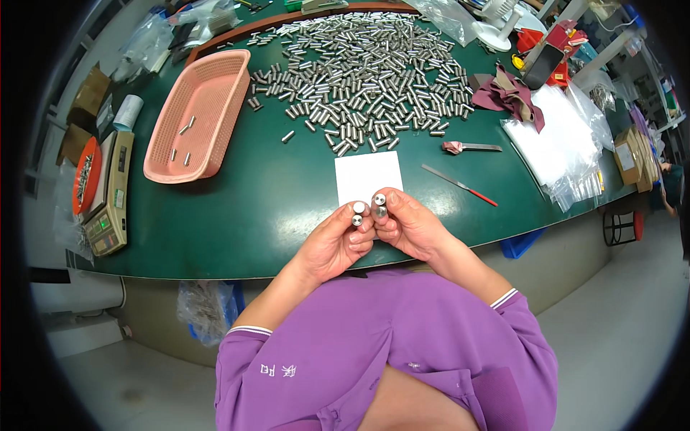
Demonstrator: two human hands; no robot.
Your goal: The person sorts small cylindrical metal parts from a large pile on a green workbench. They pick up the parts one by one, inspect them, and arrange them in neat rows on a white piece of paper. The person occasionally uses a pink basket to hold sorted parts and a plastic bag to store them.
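Note:
My left hand (330,246) is closed around two short metal pins (357,220), one above the other, their round ends turned up. Close beside it, my right hand (415,228) pinches two more metal pins (380,199) between thumb and fingers, also end-up. Both hands meet over the near edge of a white paper sheet (368,172) on the green table (273,208). Beyond the paper spreads a large heap of the same shiny cylindrical pins (374,72). A pink plastic basket (231,122) at the left has several pins lying in it.
A digital scale (108,223) with an orange bowl (77,188) of small metal parts stands far left. On the right lie a red-handled file (471,192), a cloth-wrapped metal strip (478,147), a maroon cloth (510,97) and plastic bags (557,147). A small white fan (496,32) stands behind.

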